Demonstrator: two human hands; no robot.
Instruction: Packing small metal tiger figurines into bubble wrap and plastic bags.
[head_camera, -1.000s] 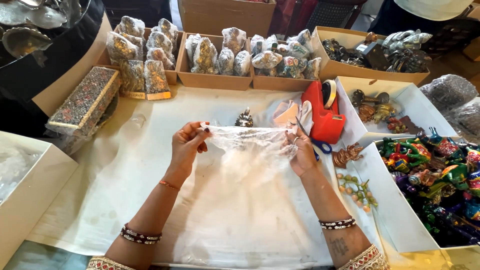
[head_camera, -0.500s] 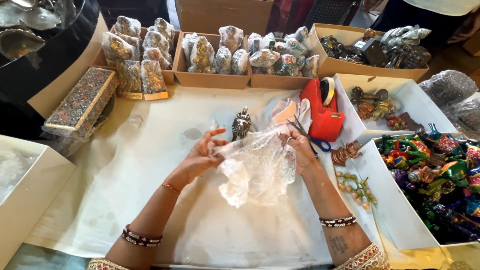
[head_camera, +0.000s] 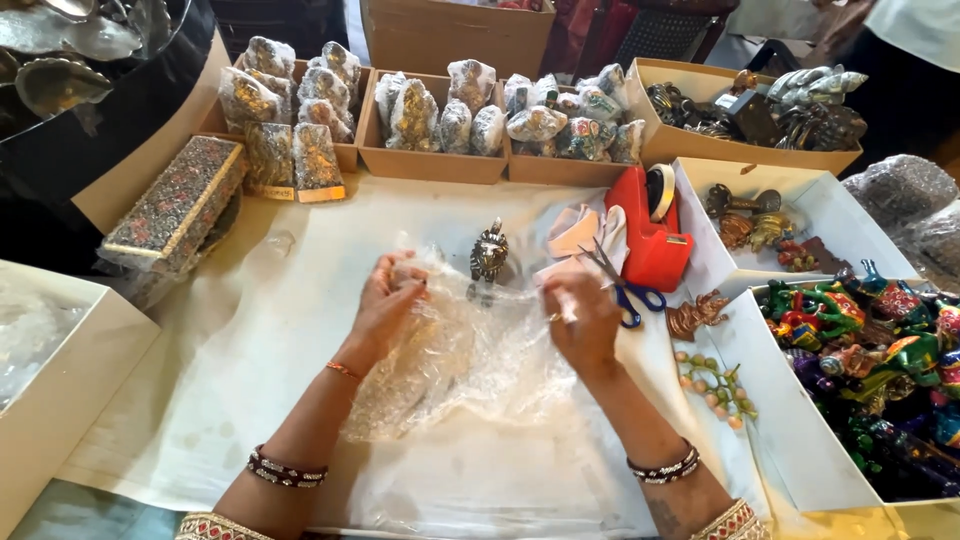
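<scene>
Bubble wrap (head_camera: 470, 350), clear and crumpled, gripped at its upper edge by both hands: left hand (head_camera: 388, 300) pinching one bunched corner, right hand (head_camera: 578, 318) closed on the other, sheet spread between them and trailing down over the white-covered worktop (head_camera: 250, 380). Just beyond the wrap's top edge, between the hands, a small dark metal figurine (head_camera: 489, 254), upright and apart from the fingers. Risk as judged: tugging the sheet forward could catch the figurine and tip it, and blue-handled scissors (head_camera: 620, 285) close by the right hand could snag the film. Past those, a red tape dispenser (head_camera: 650, 235) and a loose strand of beads (head_camera: 715, 385). Further out, containers: three open cardboard boxes (head_camera: 430, 165) along the back packed with wrapped figurines; a fourth cardboard box (head_camera: 750, 155) holding dark metal pieces; a white box (head_camera: 830, 210) with a few brass figures; a white tray (head_camera: 790, 430) at right full of brightly painted animal figures. At left, a patterned rectangular box (head_camera: 175, 205) and a white box (head_camera: 60, 390).
</scene>
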